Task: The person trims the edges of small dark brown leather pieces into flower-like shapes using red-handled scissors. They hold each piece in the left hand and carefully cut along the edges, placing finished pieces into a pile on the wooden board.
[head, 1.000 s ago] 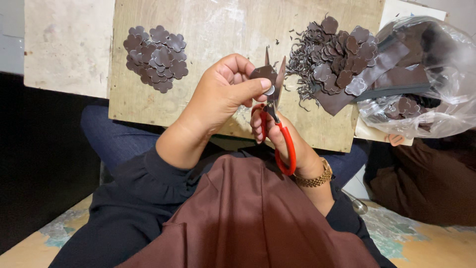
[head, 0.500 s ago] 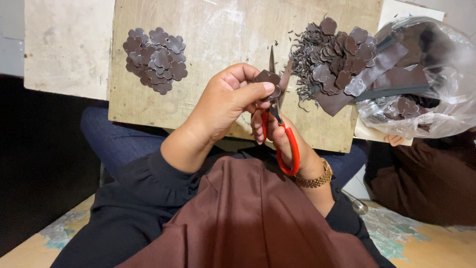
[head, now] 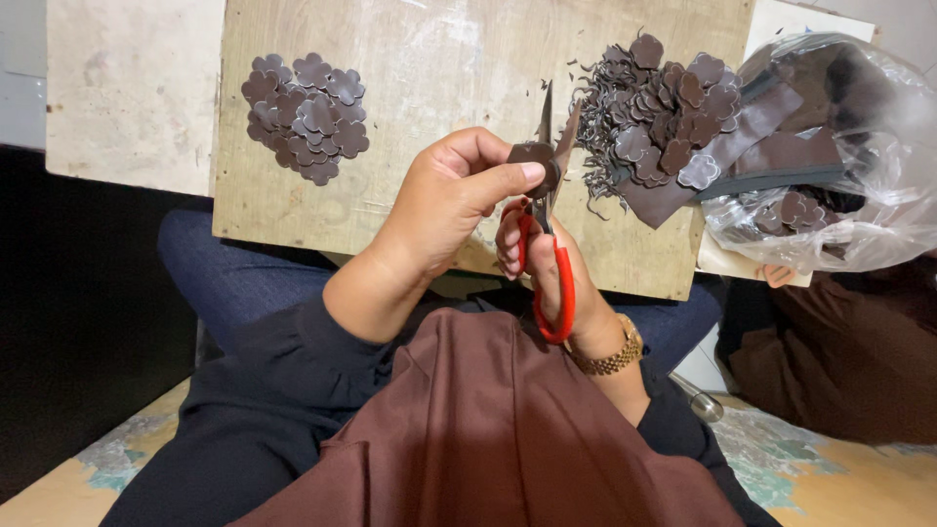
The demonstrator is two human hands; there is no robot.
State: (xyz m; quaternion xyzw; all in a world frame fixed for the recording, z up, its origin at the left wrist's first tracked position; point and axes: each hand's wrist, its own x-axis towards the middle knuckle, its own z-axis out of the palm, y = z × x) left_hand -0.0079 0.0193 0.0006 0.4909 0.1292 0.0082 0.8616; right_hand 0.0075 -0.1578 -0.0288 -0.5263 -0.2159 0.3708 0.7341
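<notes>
My left hand (head: pixel 444 200) pinches a small brown flower-shaped piece (head: pixel 535 156) between thumb and fingers. My right hand (head: pixel 551 268), wearing a gold wristwatch (head: pixel 610 359), grips red-handled scissors (head: pixel 549 263) whose blades point upward and are parted around the piece. Both hands hover over the near edge of a worn wooden board (head: pixel 439 68) lying across my lap.
A heap of trimmed brown flower shapes (head: pixel 305 115) lies on the board's left. On its right sits a pile of untrimmed shapes, strips and thin offcuts (head: pixel 664 127). A clear plastic bag (head: pixel 839 146) with more brown material rests at the right. Another person's brown garment (head: pixel 839 351) is beside me.
The scissor blades have tilted slightly and opened wider around the piece, and my left hand has turned the piece a little. The piles have not moved.
</notes>
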